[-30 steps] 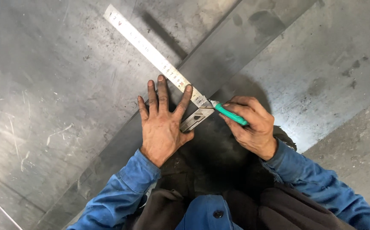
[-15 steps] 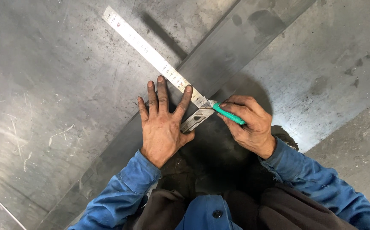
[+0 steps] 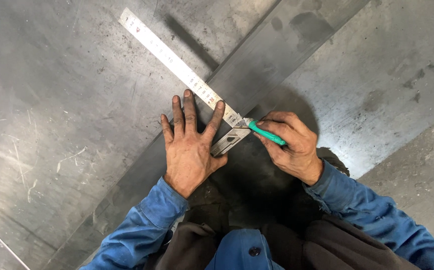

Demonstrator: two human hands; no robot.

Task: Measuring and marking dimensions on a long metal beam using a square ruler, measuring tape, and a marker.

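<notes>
My left hand (image 3: 191, 145) lies flat with fingers spread on a steel square (image 3: 177, 65), pressing its long ruled blade against a grey metal sheet (image 3: 67, 115). The blade runs diagonally up to the left; its short stock (image 3: 229, 142) shows beside my thumb. My right hand (image 3: 289, 145) grips a green-handled marking tool (image 3: 264, 132), its tip touching the sheet right at the blade's edge near the corner of the square. Both blue sleeves reach in from the bottom.
A darker metal strip (image 3: 277, 55) crosses diagonally from upper right to lower left under the square. Another grey sheet (image 3: 387, 85) lies to the right, with a rougher surface (image 3: 422, 185) at the lower right. My knees in dark trousers fill the bottom centre.
Almost nothing differs; both hands hold their places on the square and the marking tool, with only a slight shift of the view.
</notes>
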